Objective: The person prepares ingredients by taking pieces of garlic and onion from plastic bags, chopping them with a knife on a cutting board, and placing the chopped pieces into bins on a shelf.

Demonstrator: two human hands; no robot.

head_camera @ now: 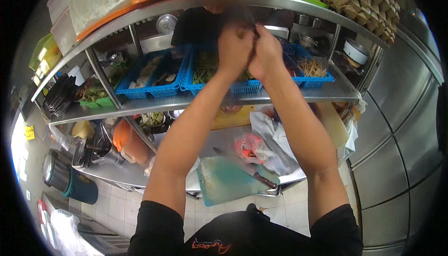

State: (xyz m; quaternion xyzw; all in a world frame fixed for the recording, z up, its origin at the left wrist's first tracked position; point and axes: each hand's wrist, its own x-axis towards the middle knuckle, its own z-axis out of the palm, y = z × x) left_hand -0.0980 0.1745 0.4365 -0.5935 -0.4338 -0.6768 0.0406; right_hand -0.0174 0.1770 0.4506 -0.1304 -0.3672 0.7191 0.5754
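Observation:
Both my arms reach up and forward over the steel shelf (196, 106). My left hand (235, 51) and my right hand (268, 53) are raised close together, fingers curled, in front of the blue plastic baskets (257, 87). A dark, blurred shape shows between the fingers; I cannot tell what it is or whether either hand grips it. Leafy greens (201, 75) lie in the basket behind my left hand. Below my arms a kitchen knife (264, 179) rests on a green cutting board (224, 180), beside a red-and-clear plastic bag (253, 147).
Across the shelf stands a person in black (187, 25). Egg trays (360, 7) and large plastic tubs (101, 7) sit on the upper shelf. Black plates (61, 93) are stacked at left, above an orange-lidded jug (129, 142). Steel cabinet doors (395, 105) flank the right side.

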